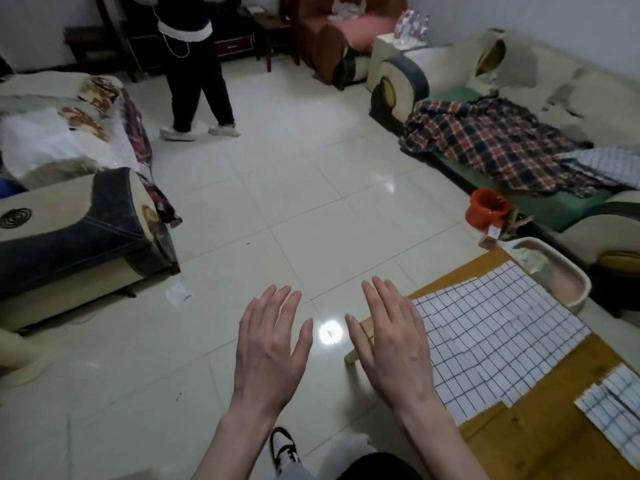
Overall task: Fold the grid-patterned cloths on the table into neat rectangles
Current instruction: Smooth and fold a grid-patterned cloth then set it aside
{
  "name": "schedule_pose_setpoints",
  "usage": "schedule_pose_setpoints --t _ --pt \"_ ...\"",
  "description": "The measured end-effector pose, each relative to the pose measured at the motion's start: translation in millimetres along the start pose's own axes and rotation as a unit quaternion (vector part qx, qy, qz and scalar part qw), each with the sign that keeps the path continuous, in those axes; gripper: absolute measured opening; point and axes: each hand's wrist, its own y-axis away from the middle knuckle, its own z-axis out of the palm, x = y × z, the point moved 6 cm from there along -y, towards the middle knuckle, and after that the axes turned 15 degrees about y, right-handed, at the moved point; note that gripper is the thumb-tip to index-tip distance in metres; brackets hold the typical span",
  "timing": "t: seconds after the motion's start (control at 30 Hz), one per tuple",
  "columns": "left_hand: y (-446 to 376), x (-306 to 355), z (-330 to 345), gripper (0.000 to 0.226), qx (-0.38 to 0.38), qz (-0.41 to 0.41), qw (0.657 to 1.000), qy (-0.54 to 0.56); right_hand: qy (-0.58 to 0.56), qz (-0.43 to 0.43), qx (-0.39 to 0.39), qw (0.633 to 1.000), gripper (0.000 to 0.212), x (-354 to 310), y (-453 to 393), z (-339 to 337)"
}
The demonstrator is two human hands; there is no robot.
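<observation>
Two hands: left hand and right hand are held side by side, apart, palms down, fingers spread, gripping nothing.
Hand position: both hover over the tiled floor, left of the table; the right hand sits just beside the table's near corner.
Large cloth: grid-patterned cloth lies flat on the table, spread out, with overlapping layers and an uneven lower edge.
Second cloth: small grid-patterned piece lies at the right edge of view, apart from the large one; whether it is finished cannot be told.
Other items: pale tray rests at the far table edge.
Step in hand: judged as a pause before a fold; no cloth is touched.
Next move: likely calls for shifting both hands right, pinching two corners of the large cloth, and aligning edges.
</observation>
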Motion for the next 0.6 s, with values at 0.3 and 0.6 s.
schedule_pose_setpoints --t 0.3,0.6 --pt "-84.3 -31.2 22.2 0.047 -0.040 0.037 0.997 0.048 0.028 0.097 0.000 0.995 0.057 1.8 -57.9 23.4" --pt "-205.5 -39.1 90.1 0.042 -0.106 0.124 0.984 0.066 0.042 0.213 0.002 0.976 0.057 44.7 -135.9 66.5"
